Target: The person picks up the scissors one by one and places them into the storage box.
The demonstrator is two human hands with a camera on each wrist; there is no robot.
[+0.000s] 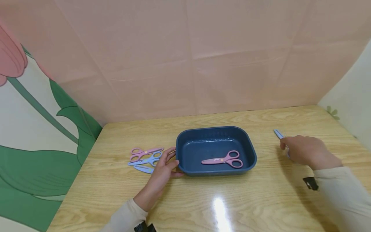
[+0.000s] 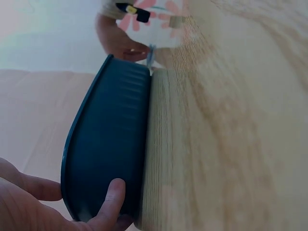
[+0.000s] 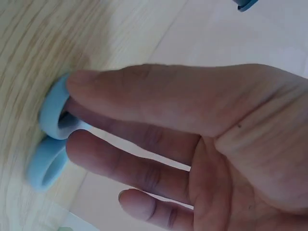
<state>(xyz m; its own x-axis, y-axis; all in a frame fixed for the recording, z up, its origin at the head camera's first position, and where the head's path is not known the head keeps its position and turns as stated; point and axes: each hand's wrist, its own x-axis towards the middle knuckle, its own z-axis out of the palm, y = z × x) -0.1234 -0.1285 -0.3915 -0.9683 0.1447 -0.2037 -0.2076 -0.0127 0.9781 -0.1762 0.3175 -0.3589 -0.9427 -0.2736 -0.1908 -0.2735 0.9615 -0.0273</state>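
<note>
A dark blue plastic bin (image 1: 215, 129) stands on the table with pink scissors (image 1: 220, 160) lying inside. My left hand (image 1: 165, 169) grips the bin's near left corner; in the left wrist view the thumb (image 2: 113, 195) presses its outer wall. To the right of the bin, my right hand (image 1: 307, 149) pinches light blue scissors (image 1: 277, 133) by a handle loop, between thumb and index finger. Both loops (image 3: 50, 115) show in the right wrist view, close over the table. The other right fingers stay off the scissors.
Left of the bin lie pink scissors (image 1: 146, 151) and blue scissors (image 1: 148, 159), overlapping, plus another blue pair (image 1: 143, 169) partly hidden behind my left hand. A pink-covered wall (image 1: 188, 80) closes off the back of the wooden table (image 1: 185, 206).
</note>
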